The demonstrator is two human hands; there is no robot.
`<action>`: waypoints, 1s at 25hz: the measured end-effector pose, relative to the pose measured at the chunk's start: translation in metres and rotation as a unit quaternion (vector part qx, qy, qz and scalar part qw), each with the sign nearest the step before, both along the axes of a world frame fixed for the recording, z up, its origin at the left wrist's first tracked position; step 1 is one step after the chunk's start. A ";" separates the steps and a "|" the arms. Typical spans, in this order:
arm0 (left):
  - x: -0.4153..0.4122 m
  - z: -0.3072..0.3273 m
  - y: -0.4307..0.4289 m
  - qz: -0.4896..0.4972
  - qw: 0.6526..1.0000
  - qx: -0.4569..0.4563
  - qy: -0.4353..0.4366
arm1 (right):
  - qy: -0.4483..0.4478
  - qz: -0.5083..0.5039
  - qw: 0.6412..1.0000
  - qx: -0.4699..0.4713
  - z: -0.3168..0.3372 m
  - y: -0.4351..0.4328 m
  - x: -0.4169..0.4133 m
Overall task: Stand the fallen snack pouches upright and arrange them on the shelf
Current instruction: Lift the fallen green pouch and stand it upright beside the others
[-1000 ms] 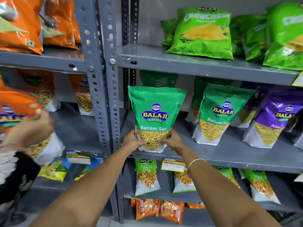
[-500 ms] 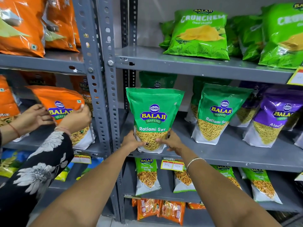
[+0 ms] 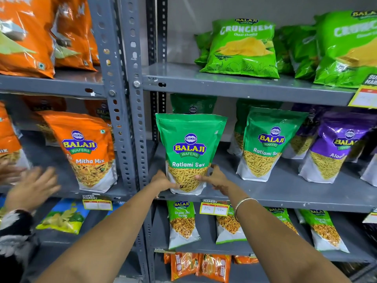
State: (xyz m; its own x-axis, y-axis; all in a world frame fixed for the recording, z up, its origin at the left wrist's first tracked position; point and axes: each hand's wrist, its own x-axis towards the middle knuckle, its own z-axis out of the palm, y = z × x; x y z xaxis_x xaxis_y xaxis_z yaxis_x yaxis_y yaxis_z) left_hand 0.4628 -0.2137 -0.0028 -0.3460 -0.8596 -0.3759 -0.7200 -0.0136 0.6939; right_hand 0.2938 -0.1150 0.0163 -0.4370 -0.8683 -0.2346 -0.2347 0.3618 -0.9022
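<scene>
A green Ratlami Sev pouch (image 3: 190, 148) stands upright at the left front of the grey middle shelf (image 3: 285, 193). My left hand (image 3: 162, 181) grips its lower left corner and my right hand (image 3: 216, 178) grips its lower right corner. A second green Ratlami Sev pouch (image 3: 267, 144) stands upright to the right, leaning slightly left. Beside it a purple pouch (image 3: 336, 148) stands tilted. Another green pouch (image 3: 192, 104) stands behind the held one, mostly hidden.
Another person's hands (image 3: 30, 186) hover blurred at the left, near an orange Mitha Mix pouch (image 3: 85, 150) standing on the neighbouring shelf. Grey perforated uprights (image 3: 126, 119) divide the two bays. Green chip bags (image 3: 242, 45) fill the shelf above; small pouches (image 3: 182, 223) hang below.
The other person let go of the orange pouch, which now stands on the left shelf, and drew their hands back. My hands and the green pouch have barely moved.
</scene>
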 end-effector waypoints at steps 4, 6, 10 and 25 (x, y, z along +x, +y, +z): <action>-0.009 0.008 0.010 -0.123 0.957 0.178 -0.195 | 0.028 -0.041 0.997 0.053 -0.007 0.016 -0.035; -0.030 0.013 0.023 -0.207 0.930 0.212 -0.219 | 0.022 -0.076 0.994 0.075 -0.010 0.031 -0.064; -0.097 0.013 0.056 -0.276 0.937 0.189 -0.100 | 0.057 -0.138 0.985 0.089 -0.020 0.065 -0.140; -0.288 -0.020 0.067 0.048 0.986 -0.042 0.157 | -0.042 0.025 0.997 -0.060 -0.085 0.036 -0.313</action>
State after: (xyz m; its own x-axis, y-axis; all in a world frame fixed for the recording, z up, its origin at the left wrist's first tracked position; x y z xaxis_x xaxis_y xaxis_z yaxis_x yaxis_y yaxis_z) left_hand 0.1747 -0.1468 -0.0228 -0.3491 -0.9179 -0.1886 -0.4679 -0.0037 0.8838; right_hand -0.0191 -0.0794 -0.0690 -0.3756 -0.9127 -0.1608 -0.1715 0.2390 -0.9558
